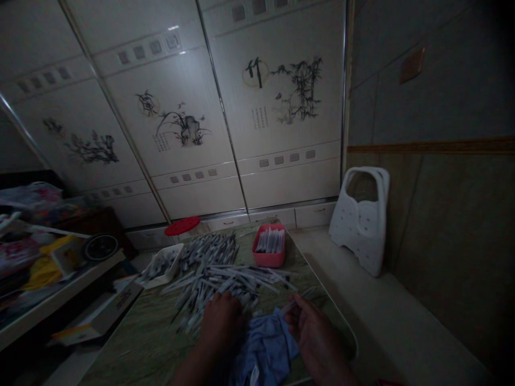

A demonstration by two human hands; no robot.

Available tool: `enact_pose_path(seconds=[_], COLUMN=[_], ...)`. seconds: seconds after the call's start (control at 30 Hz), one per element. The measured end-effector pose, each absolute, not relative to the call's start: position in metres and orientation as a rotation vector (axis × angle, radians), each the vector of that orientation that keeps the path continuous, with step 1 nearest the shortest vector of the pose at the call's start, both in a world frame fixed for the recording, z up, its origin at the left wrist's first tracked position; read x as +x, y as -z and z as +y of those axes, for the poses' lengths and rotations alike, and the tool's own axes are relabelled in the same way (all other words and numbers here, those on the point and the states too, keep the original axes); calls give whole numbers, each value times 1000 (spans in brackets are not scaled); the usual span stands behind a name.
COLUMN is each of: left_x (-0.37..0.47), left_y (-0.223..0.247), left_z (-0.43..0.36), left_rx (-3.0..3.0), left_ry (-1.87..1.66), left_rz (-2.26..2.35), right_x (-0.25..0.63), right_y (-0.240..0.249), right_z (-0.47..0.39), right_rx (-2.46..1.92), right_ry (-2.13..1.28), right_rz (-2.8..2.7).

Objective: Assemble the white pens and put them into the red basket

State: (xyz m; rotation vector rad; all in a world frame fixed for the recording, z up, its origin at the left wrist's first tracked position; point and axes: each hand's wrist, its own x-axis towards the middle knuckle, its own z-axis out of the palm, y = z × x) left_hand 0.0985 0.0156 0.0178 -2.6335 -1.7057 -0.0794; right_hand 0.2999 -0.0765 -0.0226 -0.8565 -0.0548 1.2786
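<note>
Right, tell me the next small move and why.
Probably wipe the slim pen-like piece on the blue cloth: the right hand pinches that piece, and the cloth lies bunched on the table right beside that hand, so little travel seems needed.

Plant-painted pale doors [201, 91] stand beside a dimly lit wall [434, 203]

This looks like a room in a home. Tall cabinet doors [181, 86] printed with bamboo and plants span the upper left and upper middle, above low drawers [272, 217]; household clutter [44, 272] crowds the left edge.
</note>
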Motion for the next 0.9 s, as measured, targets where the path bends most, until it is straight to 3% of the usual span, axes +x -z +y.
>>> enact_pose_path(seconds=[0.27, 0.7, 0.9], left_x=[100, 124, 128], left_y=[-20, -10, -3], left_z=[19, -42, -46], left_rx=[-2742, -2858, -2715], left_ry=[332, 1956, 2376], left_rz=[-1806, -2519, -2643], right_x=[300, 295, 288], right_y=[24, 17, 9], right_z=[-76, -80, -84], right_rx=[-844, -754, -754], right_ry=[-1279, -1296, -1286], right_rz=[-50, -142, -231])
